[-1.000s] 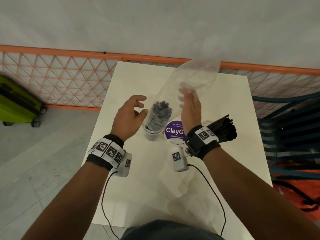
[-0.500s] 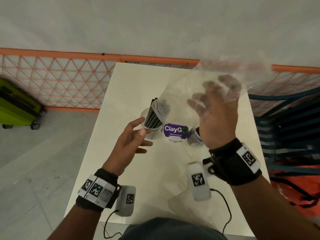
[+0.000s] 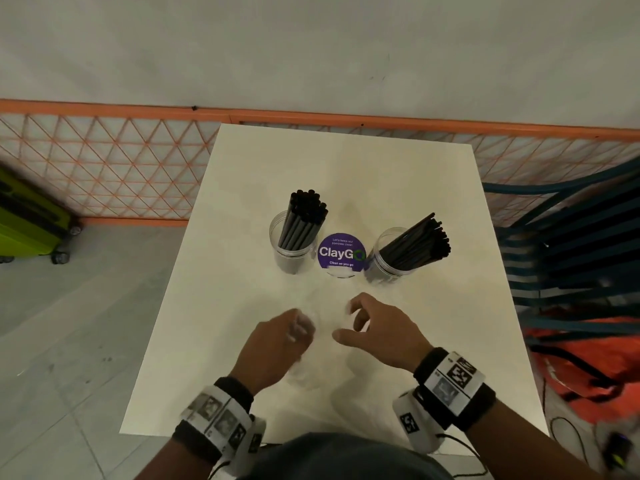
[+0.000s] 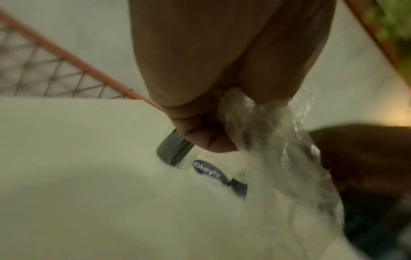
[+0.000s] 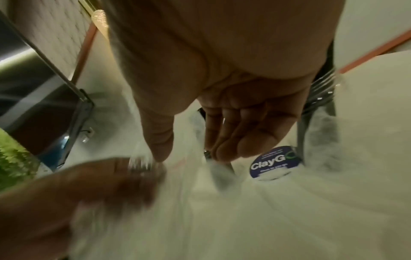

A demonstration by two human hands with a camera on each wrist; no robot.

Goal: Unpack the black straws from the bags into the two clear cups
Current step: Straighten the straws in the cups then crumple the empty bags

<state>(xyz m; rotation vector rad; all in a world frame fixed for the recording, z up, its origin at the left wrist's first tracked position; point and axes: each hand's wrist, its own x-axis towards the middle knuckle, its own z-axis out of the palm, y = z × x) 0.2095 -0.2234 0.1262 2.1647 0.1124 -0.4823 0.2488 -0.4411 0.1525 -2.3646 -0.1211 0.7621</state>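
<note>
Two clear cups stand mid-table, each with a bundle of black straws: the left cup (image 3: 293,252) with upright straws (image 3: 306,211), the right cup (image 3: 388,268) with straws (image 3: 424,242) leaning right. Nearer to me, my left hand (image 3: 298,327) grips a crumpled, empty clear plastic bag (image 4: 258,126) in its fist. My right hand (image 3: 349,323) hovers just right of it with loosely curled fingers (image 5: 233,139) that hold nothing. The bag is nearly invisible in the head view, and both wrist views are blurred.
A purple round ClayGo sticker (image 3: 341,252) lies between the cups on the white table (image 3: 346,161). An orange mesh fence (image 3: 104,161) runs behind the table. A green suitcase (image 3: 24,220) stands at left, stacked blue chairs (image 3: 571,244) at right, with orange fabric (image 3: 588,362) on the floor.
My right hand lifted the clear bag off the left cup's straws and came down toward me. My left hand pulled back and now grips the bag. The right hand let go.
</note>
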